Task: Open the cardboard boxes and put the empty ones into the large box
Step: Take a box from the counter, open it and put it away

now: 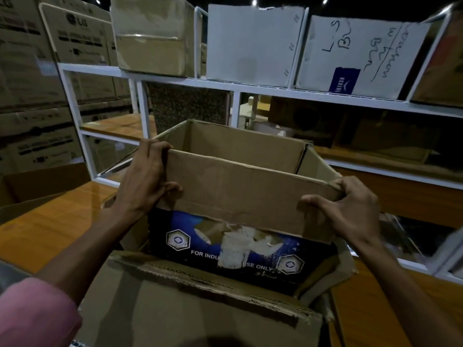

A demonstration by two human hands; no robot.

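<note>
Open box (240,196) sits upright, partly down inside the large box (200,309) directly below it, long axis running left to right between the hands. Left hand (145,181) and right hand (348,211) each pinch an end of the near flap, fingers curled over its edge, thumbs on its face; both equally near, so the drop looks straight down

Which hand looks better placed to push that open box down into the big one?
Neither clearly. The left hand and right hand each grip an upper corner of the open box, already partly inside the large box; both probably lower it together.
</note>
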